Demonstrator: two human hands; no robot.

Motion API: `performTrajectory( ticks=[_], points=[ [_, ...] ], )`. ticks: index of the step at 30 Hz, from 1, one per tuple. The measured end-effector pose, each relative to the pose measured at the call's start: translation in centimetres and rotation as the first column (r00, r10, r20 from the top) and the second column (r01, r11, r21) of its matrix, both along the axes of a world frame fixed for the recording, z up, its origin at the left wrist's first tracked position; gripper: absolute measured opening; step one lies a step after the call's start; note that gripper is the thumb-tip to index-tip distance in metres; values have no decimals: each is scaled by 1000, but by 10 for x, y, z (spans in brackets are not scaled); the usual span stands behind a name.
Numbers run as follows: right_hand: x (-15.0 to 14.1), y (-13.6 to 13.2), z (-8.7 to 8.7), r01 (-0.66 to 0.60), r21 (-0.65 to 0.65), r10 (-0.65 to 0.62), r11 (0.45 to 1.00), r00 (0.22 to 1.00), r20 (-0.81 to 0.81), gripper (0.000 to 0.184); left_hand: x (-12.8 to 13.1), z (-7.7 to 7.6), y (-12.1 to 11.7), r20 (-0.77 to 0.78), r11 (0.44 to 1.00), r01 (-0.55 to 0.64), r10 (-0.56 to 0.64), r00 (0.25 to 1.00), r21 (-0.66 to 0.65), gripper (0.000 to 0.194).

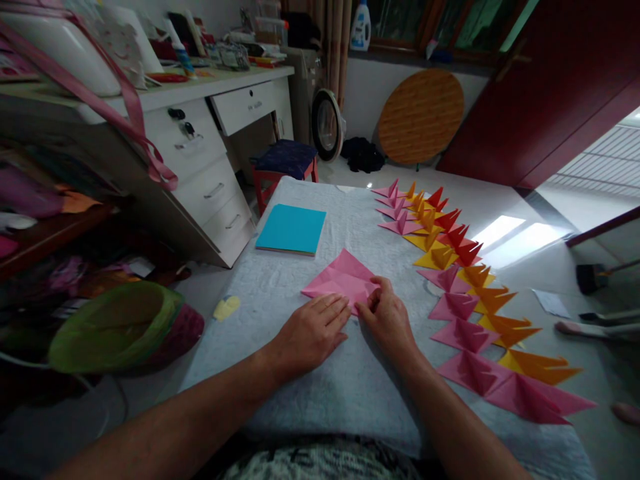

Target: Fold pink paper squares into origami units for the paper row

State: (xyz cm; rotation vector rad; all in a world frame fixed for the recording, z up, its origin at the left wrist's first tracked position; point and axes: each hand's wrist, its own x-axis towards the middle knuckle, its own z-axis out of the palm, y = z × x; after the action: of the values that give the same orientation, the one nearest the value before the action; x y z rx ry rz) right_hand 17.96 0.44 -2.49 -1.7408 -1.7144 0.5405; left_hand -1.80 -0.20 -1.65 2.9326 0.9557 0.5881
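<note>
A creased sheet of pink origami paper lies on the cloth-covered table in front of me. My left hand rests flat on its near left part, fingers stretched out. At the paper's right corner, my right hand pinches the edge between thumb and fingers. Beyond the sheet sits a stack of square paper with a blue top sheet. Folded paper cranes stand in rows along the table's right side: pink ones, yellow ones and red ones.
The table has a pale cloth with a yellow heart patch. To the left are a white desk with drawers and a green-lined bin. A stool stands past the far edge. A round wooden tabletop leans on the wall.
</note>
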Motion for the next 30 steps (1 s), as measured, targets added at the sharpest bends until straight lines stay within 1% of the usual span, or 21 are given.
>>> performTrajectory(
  ticks=[5, 10, 18, 22, 26, 30],
  points=[
    [1, -1, -1, 1, 36, -2, 999, 1000, 18, 42, -1, -4, -3, -124, 995, -29, 16, 992, -99, 51],
    [0, -1, -3, 10, 48, -12, 999, 998, 60, 41, -1, -3, -5, -150, 987, -42, 19, 988, -154, 59],
    [1, -1, -2, 18, 54, -23, 998, 996, 87, 43, 0, -2, -4, -178, 985, -60, 31, 984, -163, 58],
    [2, -1, -1, 22, 41, -26, 999, 996, 88, 43, -1, -2, -3, -179, 980, -64, 29, 983, -190, 58],
    [2, -2, -1, 31, 58, -35, 998, 996, 76, 42, -1, -3, -3, -154, 975, -68, 35, 988, -213, 56],
    [2, -1, -2, 28, 67, -33, 997, 997, 74, 41, -1, -3, -3, -160, 969, -72, 34, 987, -237, 56]
  ],
)
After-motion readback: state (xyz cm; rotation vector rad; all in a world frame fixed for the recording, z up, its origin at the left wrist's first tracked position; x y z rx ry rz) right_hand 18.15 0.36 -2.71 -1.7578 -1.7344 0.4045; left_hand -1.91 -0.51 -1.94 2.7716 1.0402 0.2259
